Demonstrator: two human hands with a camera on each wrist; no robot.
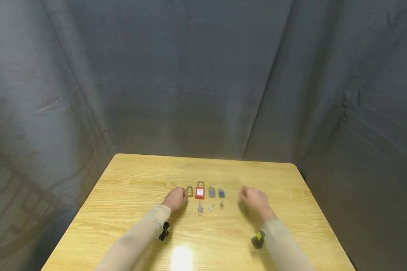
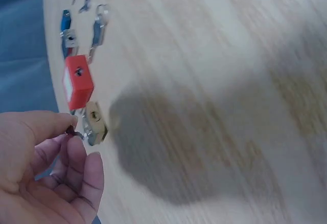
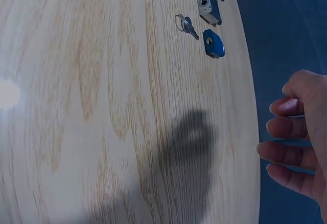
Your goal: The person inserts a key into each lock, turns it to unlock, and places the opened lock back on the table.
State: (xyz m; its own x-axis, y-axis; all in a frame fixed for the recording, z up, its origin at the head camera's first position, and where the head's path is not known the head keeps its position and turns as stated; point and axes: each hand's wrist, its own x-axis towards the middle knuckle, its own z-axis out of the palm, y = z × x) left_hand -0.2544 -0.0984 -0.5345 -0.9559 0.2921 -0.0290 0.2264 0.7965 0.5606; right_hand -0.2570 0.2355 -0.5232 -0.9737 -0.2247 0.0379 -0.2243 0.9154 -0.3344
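Four small padlocks lie in a row on the wooden table (image 1: 129, 188): a brass padlock (image 1: 190, 191), a red padlock (image 1: 199, 192), a silver padlock (image 1: 211, 192) and a blue padlock (image 1: 221, 193). Three keys (image 1: 200, 208) lie just in front of them. My left hand (image 1: 177, 198) hovers beside the brass padlock (image 2: 96, 122), and its thumb and forefinger pinch a small dark key (image 2: 73, 131) close to that lock. My right hand (image 1: 253, 198) floats to the right of the blue padlock (image 3: 213, 44) with loosely curled fingers (image 3: 278, 150) holding nothing.
Grey cloth (image 1: 203, 82) hangs behind and around the table. The table's far edge (image 1: 203, 158) runs a little beyond the locks. A light glare (image 1: 181, 258) sits on the near part of the tabletop. A ringed key (image 3: 186, 24) lies beside the silver padlock (image 3: 208, 6).
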